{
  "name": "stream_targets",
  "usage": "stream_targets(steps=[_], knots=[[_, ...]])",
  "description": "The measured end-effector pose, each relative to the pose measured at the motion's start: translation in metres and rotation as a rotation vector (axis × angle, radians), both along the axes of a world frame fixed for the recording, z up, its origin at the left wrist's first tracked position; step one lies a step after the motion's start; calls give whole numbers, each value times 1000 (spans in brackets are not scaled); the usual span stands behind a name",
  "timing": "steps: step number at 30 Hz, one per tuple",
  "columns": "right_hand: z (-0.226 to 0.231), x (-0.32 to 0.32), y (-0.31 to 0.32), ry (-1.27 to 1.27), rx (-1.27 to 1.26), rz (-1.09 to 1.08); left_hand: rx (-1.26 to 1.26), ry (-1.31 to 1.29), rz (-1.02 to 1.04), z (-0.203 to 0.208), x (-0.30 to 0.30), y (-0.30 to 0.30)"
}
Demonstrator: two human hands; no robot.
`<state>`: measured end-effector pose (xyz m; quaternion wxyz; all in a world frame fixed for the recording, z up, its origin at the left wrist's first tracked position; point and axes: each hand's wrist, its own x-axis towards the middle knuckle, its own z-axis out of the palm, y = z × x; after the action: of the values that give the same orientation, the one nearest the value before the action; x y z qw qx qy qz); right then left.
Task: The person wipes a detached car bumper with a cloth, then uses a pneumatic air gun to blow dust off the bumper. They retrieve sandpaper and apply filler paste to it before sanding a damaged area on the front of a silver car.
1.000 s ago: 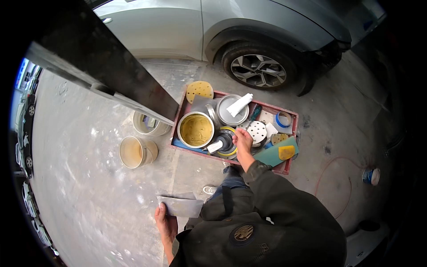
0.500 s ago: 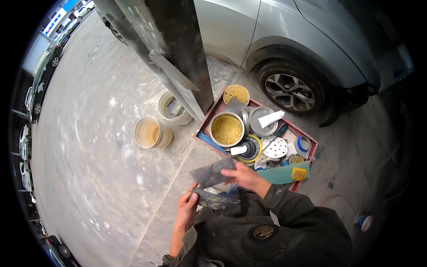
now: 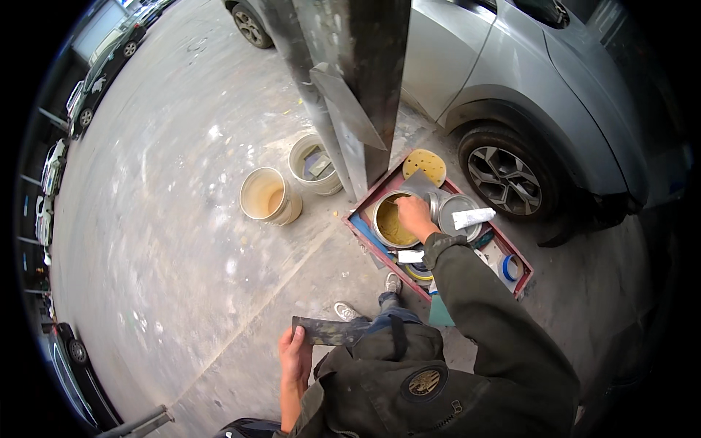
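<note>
Right hand in the yellow paste, left hand minding the strip

The right hand [image 3: 418, 217] is at the mouth of an open round metal can of mustard-yellow paste [image 3: 395, 232], which stands toward the left side of a shallow red-walled tray [image 3: 361, 237]. Its fingers are drawn in over the paste; whether they are closed around anything cannot be told. Nearer, to the left, the left hand [image 3: 293, 354] clamps one end of a dark, flat, smudged strip [image 3: 330, 332] between thumb and fingers, the strip pointing right in front of the legs.

To do this well, I would take a small, even load from the surface, scrape the excess off inside the rim, and lift straight up so nothing drips. The dark olive sleeve [image 3: 482, 292] crosses low over the tray, so a higher elbow would be wise. The strip should be kept level and away from the trousers.

As for labels, the white tube [image 3: 473, 217] lying on the round grey lid [image 3: 458, 201], right of the can, bears faint print too small to make out. A round dark badge with a gold emblem [image 3: 424, 383] sits on the jacket's chest.
</note>
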<state>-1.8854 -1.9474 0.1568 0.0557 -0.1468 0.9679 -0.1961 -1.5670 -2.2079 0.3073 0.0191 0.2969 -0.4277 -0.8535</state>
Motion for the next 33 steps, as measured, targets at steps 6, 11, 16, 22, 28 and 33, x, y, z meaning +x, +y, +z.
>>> stream_targets(steps=[6, 11, 16, 22, 28, 33], knots=[[-26, -1, -13, 2, 69, 92, -22, -9, 101, 3, 20, -2], [1, -3, -4, -33, 68, 243, -19, -35, 142, -2, 22, -3], [36, -5, 13, -79, -1, 4, 6, -12, 133, 0, 6, -6], [38, 4, 22, -114, 11, -104, 41, 52, 41, -14, -2, -13], [1, 1, 2, -86, 167, -100, 37, 42, 62, -9, 8, -19], [-20, 1, -7, -51, 109, -33, 36, 20, 165, 3, 24, -22]])
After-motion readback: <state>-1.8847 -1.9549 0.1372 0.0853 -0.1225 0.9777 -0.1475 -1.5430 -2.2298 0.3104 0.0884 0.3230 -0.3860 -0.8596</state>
